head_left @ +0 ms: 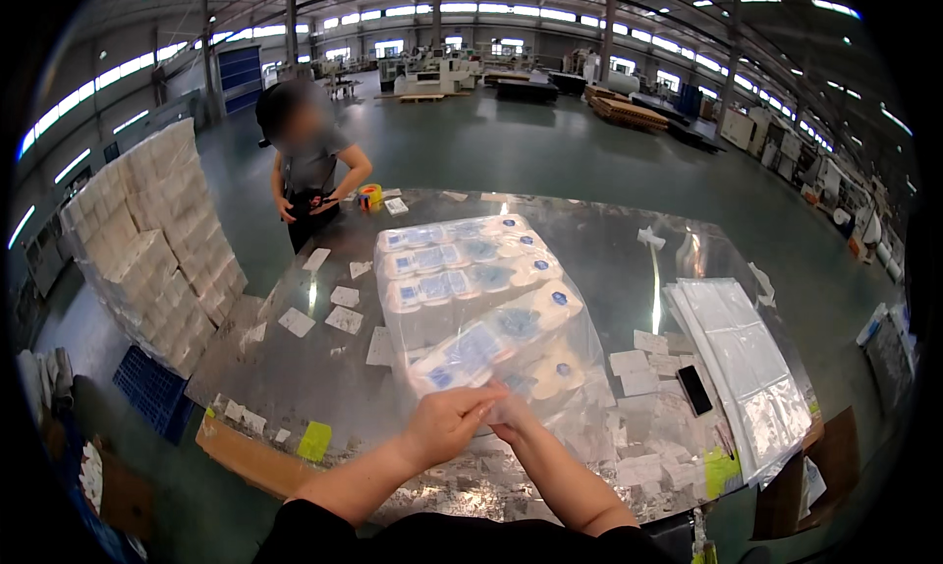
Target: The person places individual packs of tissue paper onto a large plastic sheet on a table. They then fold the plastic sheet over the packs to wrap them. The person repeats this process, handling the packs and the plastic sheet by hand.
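Note:
A large clear plastic bag lies on the metal-topped table, its mouth toward me. Inside it are several long wrapped packs of white paper rolls, with blue print, lying side by side. The nearer packs sit askew to the farther rows. My left hand is closed at the bag's near edge, its fingertips pinching the film. Close against it, my right hand also grips the film, its fingers partly hidden behind the left hand and the plastic.
Flat clear bags are stacked at the table's right, beside a black phone. Paper scraps are scattered around. Yellow tape sits at the far edge, near a standing co-worker. A tall stack of white packs rises at left.

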The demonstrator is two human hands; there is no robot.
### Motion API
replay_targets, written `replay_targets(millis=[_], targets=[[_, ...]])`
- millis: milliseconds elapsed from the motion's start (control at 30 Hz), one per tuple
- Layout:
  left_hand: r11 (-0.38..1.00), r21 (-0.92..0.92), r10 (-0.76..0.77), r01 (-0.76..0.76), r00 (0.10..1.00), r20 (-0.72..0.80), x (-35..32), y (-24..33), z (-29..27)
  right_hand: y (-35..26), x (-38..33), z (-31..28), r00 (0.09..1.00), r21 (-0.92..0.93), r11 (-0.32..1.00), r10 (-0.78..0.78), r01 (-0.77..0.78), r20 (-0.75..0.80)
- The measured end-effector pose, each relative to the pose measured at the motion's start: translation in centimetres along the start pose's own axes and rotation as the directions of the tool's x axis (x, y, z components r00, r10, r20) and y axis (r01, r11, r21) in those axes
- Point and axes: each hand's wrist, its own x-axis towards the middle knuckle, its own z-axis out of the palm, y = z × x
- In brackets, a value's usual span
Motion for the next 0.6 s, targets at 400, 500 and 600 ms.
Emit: replay_targets(millis=[400, 500, 600], targets=[[0.829, 0.488, -0.347, 0.273, 0.936, 0.067, -1.7, -14.3, 1.8, -5.1, -0.1, -3.5, 0.973, -0.472, 0.856, -0.229, 0.212, 0.023], [0.867, 0.356, -0.337, 0.348, 0.937, -0.094, 0.3, -22.1, -2.5, -6.0, -3.2, -6.5, 0.725, -0.484, 0.69, -0.672, 0.539, -0.152], [0.79, 0.405, -0.447, 0.459, 0.885, -0.131, 1.4, -21.0, -1.4, -6.2, -5.2, -14.9, 0.484, -0.831, 0.382, -0.861, 0.406, -0.159]])
